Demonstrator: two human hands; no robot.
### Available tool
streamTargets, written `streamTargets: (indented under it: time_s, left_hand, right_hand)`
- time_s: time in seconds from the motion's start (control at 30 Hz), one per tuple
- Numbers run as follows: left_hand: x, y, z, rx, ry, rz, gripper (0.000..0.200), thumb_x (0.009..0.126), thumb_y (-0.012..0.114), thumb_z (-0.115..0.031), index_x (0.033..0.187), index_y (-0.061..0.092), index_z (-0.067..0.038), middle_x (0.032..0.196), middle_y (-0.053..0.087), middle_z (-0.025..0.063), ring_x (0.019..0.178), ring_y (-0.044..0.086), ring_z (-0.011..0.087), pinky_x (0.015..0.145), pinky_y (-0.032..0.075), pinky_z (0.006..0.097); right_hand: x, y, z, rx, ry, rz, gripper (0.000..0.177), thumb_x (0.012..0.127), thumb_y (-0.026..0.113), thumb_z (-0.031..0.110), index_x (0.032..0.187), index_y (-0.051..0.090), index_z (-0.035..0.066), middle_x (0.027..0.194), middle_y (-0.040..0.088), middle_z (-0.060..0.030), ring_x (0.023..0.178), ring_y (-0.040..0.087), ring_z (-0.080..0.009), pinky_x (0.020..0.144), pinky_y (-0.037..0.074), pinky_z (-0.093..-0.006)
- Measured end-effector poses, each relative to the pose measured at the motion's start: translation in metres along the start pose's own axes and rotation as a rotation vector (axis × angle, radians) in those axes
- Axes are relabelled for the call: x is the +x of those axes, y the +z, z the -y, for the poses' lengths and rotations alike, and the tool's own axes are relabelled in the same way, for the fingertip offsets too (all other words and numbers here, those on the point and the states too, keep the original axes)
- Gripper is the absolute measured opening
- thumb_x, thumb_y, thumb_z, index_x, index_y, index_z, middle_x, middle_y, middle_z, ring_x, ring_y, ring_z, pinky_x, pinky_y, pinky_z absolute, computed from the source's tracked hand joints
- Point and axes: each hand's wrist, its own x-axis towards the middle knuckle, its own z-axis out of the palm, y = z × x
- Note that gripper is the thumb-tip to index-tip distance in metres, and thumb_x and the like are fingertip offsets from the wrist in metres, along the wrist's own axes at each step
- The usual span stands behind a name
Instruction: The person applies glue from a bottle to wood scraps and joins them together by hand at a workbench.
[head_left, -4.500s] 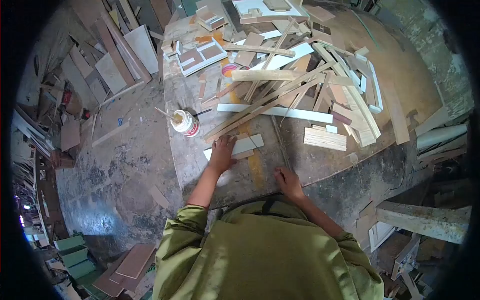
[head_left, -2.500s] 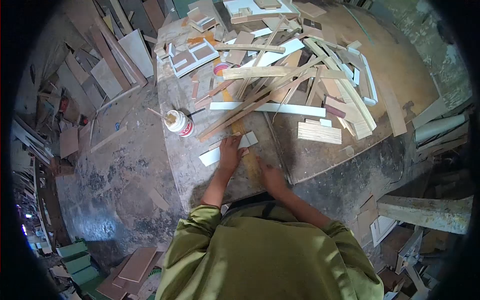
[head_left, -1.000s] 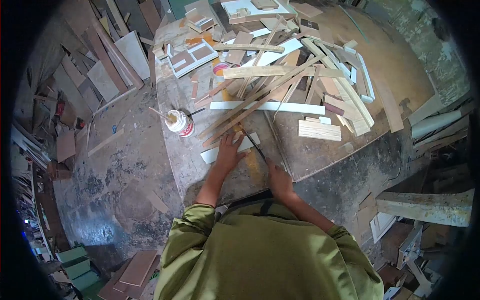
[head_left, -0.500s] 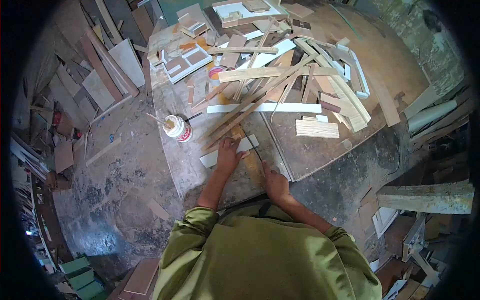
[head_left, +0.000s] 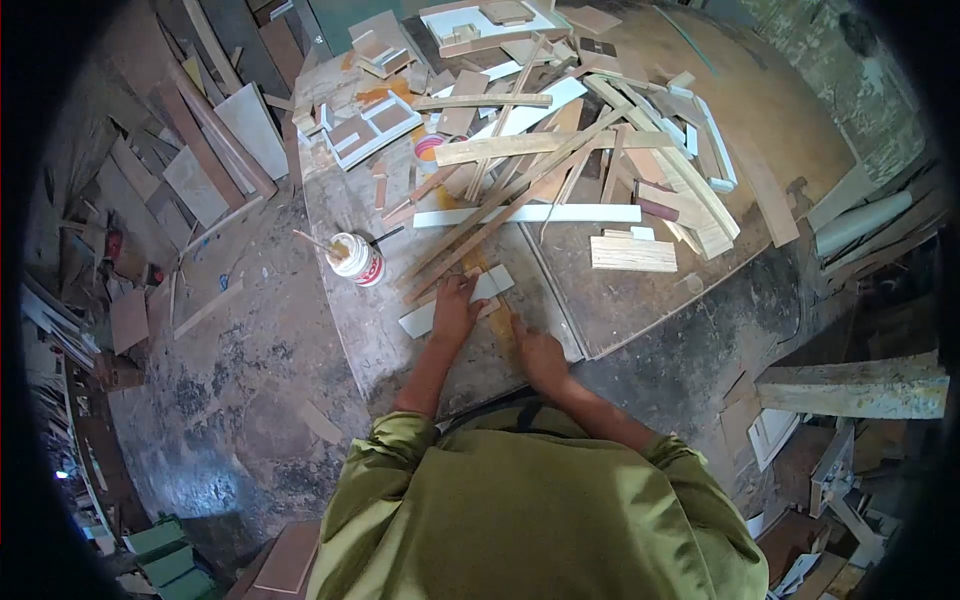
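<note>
A short white strip of board [head_left: 419, 321] lies at a slant on the worktable near its front edge. My left hand [head_left: 457, 308] grips it, fingers bent over its middle and pressing it down. A thin line crosses the strip to the right of those fingers. Small pale wood pieces partly show under the strip. Just to the right and nearer my body, my right hand [head_left: 541, 357] is closed, its forefinger stretched toward the strip. It holds a thin dark tool like a saw blade, seen edge-on and barely visible now.
A white tub [head_left: 356, 262] with a stick in it stands at the left. Beyond my hands lies a heap of wood strips [head_left: 560, 145], with a white-edged frame [head_left: 375, 130] beside it. A pale wood block [head_left: 633, 253] rests at the right. Boards lean at the far left.
My right hand has shifted slightly left and up toward the strip. The dark blade, plain before as a long thin line, hardly shows now. My left hand stays on the strip.
</note>
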Motion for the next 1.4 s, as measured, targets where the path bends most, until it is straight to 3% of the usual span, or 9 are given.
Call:
streamTargets:
  time_s: [0.07, 0.27, 0.5, 0.67, 0.97, 1.07, 1.17, 1.4]
  left_hand:
    - [-0.001, 0.002, 0.001, 0.000, -0.007, -0.002, 0.053, 0.071, 0.070, -0.025, 0.117, 0.055, -0.003, 0.104, 0.050, 0.0138, 0.101, 0.046, 0.0307, 0.089, 0.040, 0.0394]
    - [-0.001, 0.002, -0.001, -0.001, 0.016, -0.023, 0.054, 0.071, 0.069, -0.025, 0.117, 0.055, -0.001, 0.104, 0.050, 0.0141, 0.101, 0.045, 0.0309, 0.090, 0.038, 0.0399]
    - [0.001, 0.001, -0.002, 0.029, -0.012, 0.006, 0.053, 0.070, 0.070, -0.025, 0.116, 0.055, -0.002, 0.105, 0.050, 0.0139, 0.100, 0.046, 0.0319, 0.089, 0.038, 0.0405]
    - [0.000, 0.000, -0.006, 0.009, -0.030, -0.008, 0.053, 0.071, 0.070, -0.024, 0.117, 0.055, -0.003, 0.106, 0.050, 0.0136, 0.101, 0.046, 0.0315, 0.089, 0.038, 0.0402]
    - [0.002, -0.002, -0.003, 0.069, -0.008, 0.017, 0.053, 0.070, 0.070, -0.024, 0.117, 0.055, -0.003, 0.106, 0.050, 0.0128, 0.101, 0.046, 0.0308, 0.089, 0.039, 0.0396]
    - [0.000, 0.001, -0.002, 0.042, -0.032, -0.002, 0.053, 0.070, 0.070, -0.025, 0.116, 0.056, -0.003, 0.106, 0.051, 0.0128, 0.101, 0.046, 0.0307, 0.089, 0.039, 0.0395]
    - [0.000, 0.004, 0.002, 0.033, -0.024, 0.006, 0.054, 0.071, 0.070, -0.024, 0.117, 0.055, -0.003, 0.107, 0.051, 0.0127, 0.102, 0.046, 0.0314, 0.090, 0.038, 0.0399]
    - [-0.002, 0.000, -0.001, 0.078, -0.003, 0.019, 0.054, 0.072, 0.068, -0.024, 0.119, 0.053, -0.003, 0.108, 0.051, 0.0149, 0.104, 0.045, 0.0331, 0.092, 0.036, 0.0413]
  right_hand:
    - [0.013, 0.012, -0.003, 0.033, -0.014, -0.050, 0.050, 0.079, 0.050, 0.009, 0.128, 0.040, 0.006, 0.078, 0.061, -0.0182, 0.065, 0.062, -0.0338, 0.055, 0.050, -0.0429]
    - [-0.015, 0.004, -0.004, 0.028, 0.042, 0.060, 0.051, 0.079, 0.048, 0.008, 0.130, 0.038, 0.005, 0.078, 0.061, -0.0206, 0.065, 0.062, -0.0342, 0.057, 0.050, -0.0437]
    - [0.021, 0.001, -0.001, 0.066, 0.019, 0.031, 0.052, 0.081, 0.047, 0.010, 0.131, 0.037, 0.006, 0.075, 0.061, -0.0203, 0.063, 0.062, -0.0352, 0.054, 0.049, -0.0452]
    - [-0.013, 0.007, -0.007, 0.084, 0.027, 0.050, 0.055, 0.078, 0.050, 0.008, 0.131, 0.036, 0.005, 0.074, 0.061, -0.0202, 0.062, 0.061, -0.0358, 0.054, 0.048, -0.0457]
    - [0.034, 0.022, -0.004, 0.057, -0.001, 0.030, 0.058, 0.078, 0.050, 0.007, 0.133, 0.033, 0.007, 0.078, 0.061, -0.0199, 0.064, 0.061, -0.0364, 0.056, 0.048, -0.0461]
    - [0.005, 0.028, -0.015, 0.101, -0.033, 0.012, 0.061, 0.078, 0.051, 0.007, 0.135, 0.031, 0.007, 0.079, 0.061, -0.0203, 0.064, 0.061, -0.0364, 0.057, 0.048, -0.0463]
    - [-0.020, 0.009, -0.013, 0.023, 0.057, 0.169, 0.059, 0.079, 0.049, 0.008, 0.135, 0.029, 0.005, 0.078, 0.062, -0.0203, 0.064, 0.061, -0.0356, 0.056, 0.048, -0.0455]
    - [0.015, 0.008, -0.009, 0.040, -0.020, 0.100, 0.049, 0.083, 0.045, 0.012, 0.130, 0.036, 0.004, 0.078, 0.062, -0.0220, 0.067, 0.062, -0.0365, 0.058, 0.049, -0.0469]
